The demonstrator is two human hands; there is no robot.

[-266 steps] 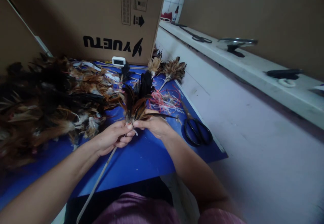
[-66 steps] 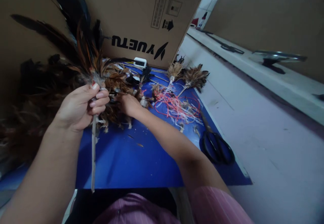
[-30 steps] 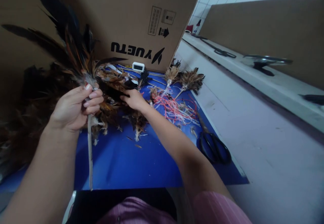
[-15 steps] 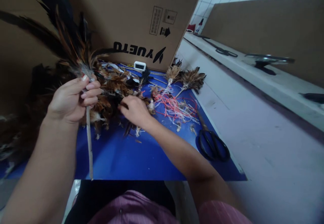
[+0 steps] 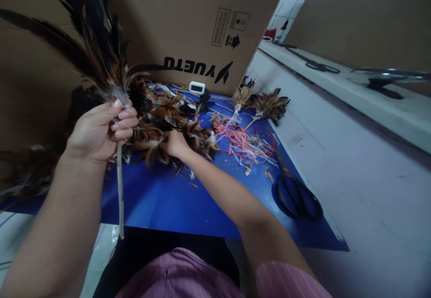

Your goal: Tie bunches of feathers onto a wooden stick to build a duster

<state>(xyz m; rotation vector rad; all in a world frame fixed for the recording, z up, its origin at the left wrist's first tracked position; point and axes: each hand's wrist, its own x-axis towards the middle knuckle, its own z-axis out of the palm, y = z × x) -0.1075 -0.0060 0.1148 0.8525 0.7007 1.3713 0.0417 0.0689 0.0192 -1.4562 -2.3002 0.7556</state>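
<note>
Above the smooth blue surface, a thin, pale stick topped with long, dark, shiny feathers is held nearly upright, the grip of the left hand curled all the way around it. The right hand is tucked into a fluffy brown feather pile; whether anything is pinched by its grip cannot be told. Tangled pink and white strings and scissors with round black handles are laid to the right. On the big brown cardboard box behind, "YUETU" is printed upside down.

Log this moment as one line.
left hand: holding feathered stick | right hand: touching feather pile | scissors: on blue table
</note>
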